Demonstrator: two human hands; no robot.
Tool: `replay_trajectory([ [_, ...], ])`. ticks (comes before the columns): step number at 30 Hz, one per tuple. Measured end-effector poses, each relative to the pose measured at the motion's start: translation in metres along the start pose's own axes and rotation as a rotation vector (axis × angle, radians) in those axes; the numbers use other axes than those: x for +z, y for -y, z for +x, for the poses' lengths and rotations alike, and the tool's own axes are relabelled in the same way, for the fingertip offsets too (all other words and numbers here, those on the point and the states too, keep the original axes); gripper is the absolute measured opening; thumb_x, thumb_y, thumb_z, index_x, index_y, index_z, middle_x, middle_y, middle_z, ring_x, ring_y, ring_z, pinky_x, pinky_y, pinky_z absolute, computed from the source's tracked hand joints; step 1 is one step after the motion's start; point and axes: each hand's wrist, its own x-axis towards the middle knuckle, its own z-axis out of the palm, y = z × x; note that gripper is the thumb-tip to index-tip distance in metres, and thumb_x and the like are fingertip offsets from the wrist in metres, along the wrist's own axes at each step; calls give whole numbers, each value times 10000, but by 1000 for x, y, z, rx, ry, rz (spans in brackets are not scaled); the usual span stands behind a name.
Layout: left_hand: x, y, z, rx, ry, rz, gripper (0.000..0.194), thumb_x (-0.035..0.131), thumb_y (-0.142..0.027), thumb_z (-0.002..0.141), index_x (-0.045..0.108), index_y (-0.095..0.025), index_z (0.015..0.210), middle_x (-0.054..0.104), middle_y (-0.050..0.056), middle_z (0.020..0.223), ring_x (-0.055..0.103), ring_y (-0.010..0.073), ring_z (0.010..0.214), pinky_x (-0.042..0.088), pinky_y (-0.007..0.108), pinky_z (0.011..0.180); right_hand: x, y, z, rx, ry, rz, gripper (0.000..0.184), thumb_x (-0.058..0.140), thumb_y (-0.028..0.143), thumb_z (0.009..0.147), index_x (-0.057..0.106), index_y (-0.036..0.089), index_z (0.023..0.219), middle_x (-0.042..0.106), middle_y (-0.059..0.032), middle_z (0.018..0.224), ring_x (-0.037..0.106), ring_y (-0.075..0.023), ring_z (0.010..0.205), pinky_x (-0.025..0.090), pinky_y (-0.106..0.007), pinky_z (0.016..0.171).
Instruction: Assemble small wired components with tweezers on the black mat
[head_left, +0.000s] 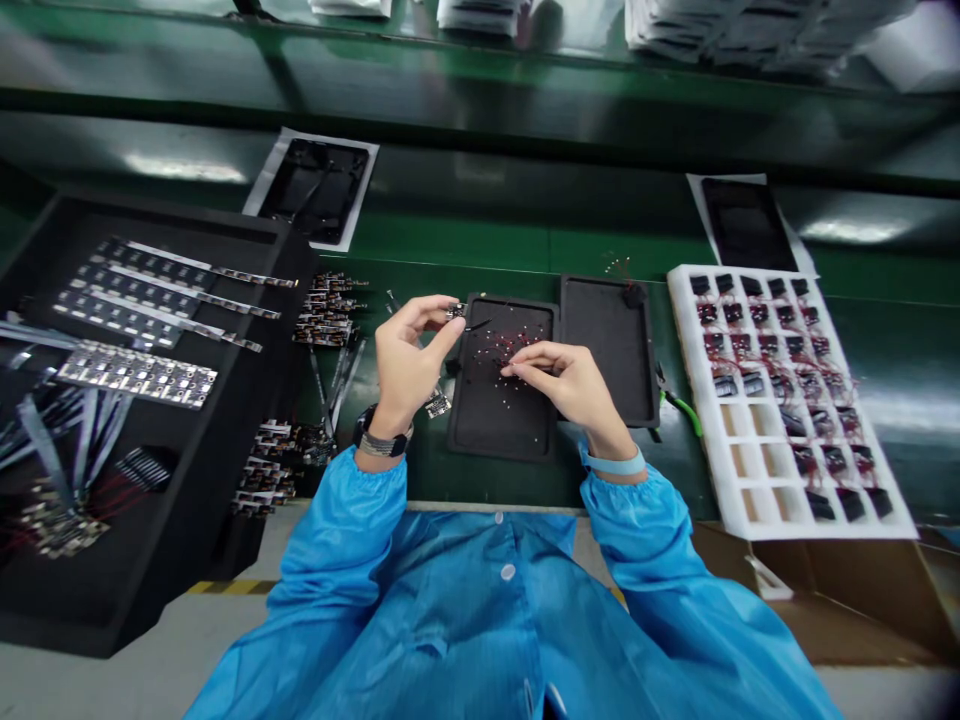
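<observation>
Pinched between the thumb and fingers of my left hand is a small circuit board, held over the left edge of a shallow black tray. In that tray lies a scatter of tiny parts with red and black wires. My right hand is closed in a pinch above these parts; whatever its fingertips hold is too small to make out. Below my left hand, another small circuit board rests on the green bench. A second black tray stands to the right of the first.
At right, a white foam tray holds several black parts with red wires. Green-handled pliers lie beside it. A large black bin with boards and ribbon cables stands left, near stacked boards. Black panels lie behind.
</observation>
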Motion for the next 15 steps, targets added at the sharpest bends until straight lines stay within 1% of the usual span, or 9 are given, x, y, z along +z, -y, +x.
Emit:
replay_trajectory([
  [4,-1,1,0,-89,62,-90,257,847,-286,791,767,-180,1011,747,37,871,694,158,819,565,291,800,-1,-3,0,-16,-10,-19,249,787,425,902,764,188,977,827,-80,942,792,-241,896,610,-391,887],
  [8,-3,3,0,-146,119,-139,233,876,-303,763,770,-184,933,759,40,889,695,164,823,567,301,801,-1,1,-1,-18,-13,-15,249,791,429,896,765,189,958,822,-72,898,784,-237,858,608,-400,884],
  [10,-5,3,0,-142,185,-118,185,861,-306,781,780,-190,902,763,45,893,694,177,835,567,320,814,-1,5,-2,-13,-5,-20,257,792,442,891,771,192,944,818,-68,874,781,-241,838,611,-402,866],
  [12,-6,2,0,-109,270,-102,130,837,-292,806,794,-196,882,765,55,909,696,193,865,564,339,833,-1,9,-4,-18,17,-49,251,779,446,901,782,195,926,814,-64,856,776,-243,826,608,-395,844],
  [15,-6,2,0,-79,406,-79,115,795,-260,843,823,-204,939,772,74,966,708,211,926,555,353,861,-2,11,-6,-48,45,-108,225,753,425,929,802,205,921,814,-55,854,767,-243,833,596,-386,843],
])
